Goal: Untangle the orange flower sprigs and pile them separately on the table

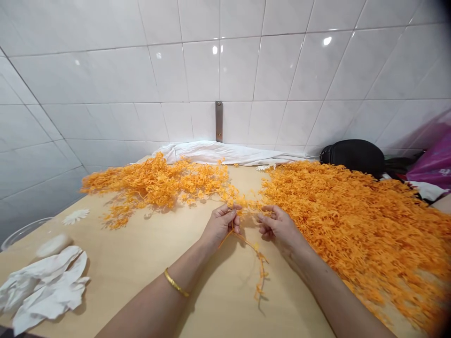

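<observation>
My left hand (224, 219) pinches the thin stem of an orange flower sprig (261, 272), whose lower end hangs down over the table toward me. To its right, my right hand (276, 223) has its thumb and fingers curled together beside some small orange blossoms; what lies between its fingertips is too small to make out. Just behind both hands, loose orange blossoms run between a heap of orange sprigs (158, 180) on the left and a much larger pile of orange sprigs (366, 220) on the right.
The pale wooden table (148, 281) meets a tiled wall. White cloth (211, 152) lies along the back edge, with a black case (355, 155) and purple bag (433, 159) back right. At left are a white flower shape (75, 216), a white rounded object (54, 245) and crumpled white cloth (49, 286).
</observation>
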The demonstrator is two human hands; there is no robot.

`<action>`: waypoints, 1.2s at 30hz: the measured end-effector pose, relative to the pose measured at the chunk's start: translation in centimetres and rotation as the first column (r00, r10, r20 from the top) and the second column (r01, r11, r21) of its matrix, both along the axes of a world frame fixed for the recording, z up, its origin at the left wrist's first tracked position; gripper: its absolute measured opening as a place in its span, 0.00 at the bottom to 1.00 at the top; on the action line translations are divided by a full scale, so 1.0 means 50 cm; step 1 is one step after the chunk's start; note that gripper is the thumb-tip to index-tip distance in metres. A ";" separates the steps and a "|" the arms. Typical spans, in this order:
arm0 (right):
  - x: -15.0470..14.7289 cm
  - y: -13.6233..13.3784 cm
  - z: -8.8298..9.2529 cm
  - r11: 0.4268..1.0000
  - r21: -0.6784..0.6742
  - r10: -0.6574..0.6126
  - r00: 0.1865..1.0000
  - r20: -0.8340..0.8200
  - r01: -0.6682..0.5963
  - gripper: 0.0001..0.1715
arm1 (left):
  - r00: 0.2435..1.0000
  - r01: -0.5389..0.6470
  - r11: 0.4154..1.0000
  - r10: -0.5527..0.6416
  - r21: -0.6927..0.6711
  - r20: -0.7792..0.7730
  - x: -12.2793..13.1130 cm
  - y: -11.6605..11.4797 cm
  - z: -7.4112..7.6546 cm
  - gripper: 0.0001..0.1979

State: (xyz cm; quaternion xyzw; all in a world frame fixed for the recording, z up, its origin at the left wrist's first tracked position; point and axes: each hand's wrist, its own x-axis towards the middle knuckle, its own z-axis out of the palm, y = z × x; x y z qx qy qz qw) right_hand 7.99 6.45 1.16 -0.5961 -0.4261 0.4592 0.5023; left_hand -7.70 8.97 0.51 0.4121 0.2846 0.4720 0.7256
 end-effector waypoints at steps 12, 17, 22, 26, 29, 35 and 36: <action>-0.031 -0.123 0.032 0.947 0.147 0.131 0.762 0.634 -0.285 0.11 | 0.999 -0.006 0.999 0.007 -0.040 0.046 -0.006 0.001 0.006 0.06; -0.031 -0.144 0.032 0.925 0.156 0.158 0.723 0.672 -0.348 0.12 | 0.997 -0.021 0.999 0.024 0.042 -0.076 0.007 -0.014 0.005 0.06; -0.046 -0.102 0.062 0.951 0.250 0.027 0.852 0.522 -0.183 0.15 | 0.968 -0.064 0.969 0.119 0.240 -0.222 0.024 -0.027 -0.006 0.11; -0.074 -0.069 0.051 0.956 0.273 -0.049 0.858 0.511 -0.108 0.16 | 0.957 -0.083 0.914 0.184 0.396 -0.223 0.028 -0.033 -0.015 0.09; -0.076 -0.051 0.038 0.939 0.327 -0.097 0.835 0.542 -0.103 0.12 | 0.940 -0.082 0.879 0.225 0.470 -0.257 0.031 -0.040 -0.012 0.08; -0.036 -0.006 0.057 0.897 0.442 -0.302 0.767 0.566 0.027 0.13 | 0.909 -0.047 0.874 0.238 0.484 -0.342 0.039 -0.054 0.001 0.12; -0.027 0.004 0.063 0.887 0.460 -0.328 0.744 0.581 0.033 0.13 | 0.904 -0.054 0.869 0.251 0.491 -0.346 0.040 -0.055 0.002 0.11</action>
